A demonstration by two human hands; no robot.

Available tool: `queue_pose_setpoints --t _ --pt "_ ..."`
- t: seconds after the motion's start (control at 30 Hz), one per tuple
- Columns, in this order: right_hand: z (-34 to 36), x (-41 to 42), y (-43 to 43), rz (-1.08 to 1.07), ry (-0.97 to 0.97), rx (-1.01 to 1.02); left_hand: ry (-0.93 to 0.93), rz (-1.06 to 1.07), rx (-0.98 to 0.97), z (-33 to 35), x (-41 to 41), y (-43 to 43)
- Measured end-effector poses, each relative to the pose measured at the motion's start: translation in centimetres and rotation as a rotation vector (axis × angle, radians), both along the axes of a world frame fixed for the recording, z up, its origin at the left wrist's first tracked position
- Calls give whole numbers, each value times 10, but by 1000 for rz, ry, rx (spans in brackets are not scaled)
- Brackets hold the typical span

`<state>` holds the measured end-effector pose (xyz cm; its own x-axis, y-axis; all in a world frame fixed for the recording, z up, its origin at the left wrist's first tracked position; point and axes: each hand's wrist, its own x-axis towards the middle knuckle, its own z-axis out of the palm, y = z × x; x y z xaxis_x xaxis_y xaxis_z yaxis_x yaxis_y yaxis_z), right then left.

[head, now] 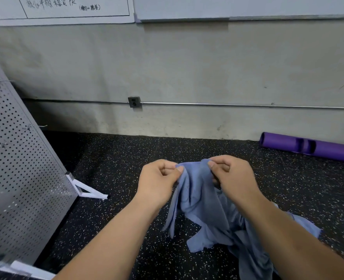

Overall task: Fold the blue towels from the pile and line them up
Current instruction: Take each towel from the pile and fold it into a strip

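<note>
Right now I have one blue towel point(199, 199) lifted off the floor point(116, 158), its top edge bunched between my two hands. My left hand point(159, 178) pinches the cloth between thumb and curled forefinger. My right hand point(230, 174) pinches it the same way just beside, with the other fingers tucked in. The two grips sit close together, so the towel hangs like a rope and not a sheet.

To do this well, I judge I should keep one pinch fixed and run the other along the hem until it reaches a corner. Then I would do likewise on the other side and draw my hands apart, so the cloth opens flat before any fold. Lifting higher would likely help free the tail from the pile point(254, 249) under my right forearm.

The towel is a dull grey-blue, thin and limp, falling in long vertical creases with a loose flap below my left wrist. Its lower part runs into the heap on the floor, and I cannot tell where this towel ends and the next begins. No folded towel shows on the floor in view, so the row looks not yet begun.
</note>
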<state>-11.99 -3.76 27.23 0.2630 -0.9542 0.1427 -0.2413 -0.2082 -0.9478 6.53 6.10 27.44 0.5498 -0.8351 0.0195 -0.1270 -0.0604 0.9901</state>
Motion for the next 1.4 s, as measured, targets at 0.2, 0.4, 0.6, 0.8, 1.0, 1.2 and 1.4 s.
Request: queue_pose_setpoints --t 0.2,0.4,0.6,0.8,1.0,1.2,1.4 --pt "-3 14 12 56 114 -139 26 -36 -3 2 -13 2" --pt "1 14 20 112 99 -132 96 -71 -36 4 -19 4" --pt "4 14 25 124 102 -132 109 -48 -34 5 -22 4" --pt "9 12 34 113 74 -151 160 -17 -36 7 -28 5" --pt "10 11 37 81 125 -231 196 17 -9 9 -30 5" --pt "13 9 37 94 140 -269 274 -27 38 21 -31 8" --pt "10 5 27 40 145 -282 262 -188 48 28 -29 10"
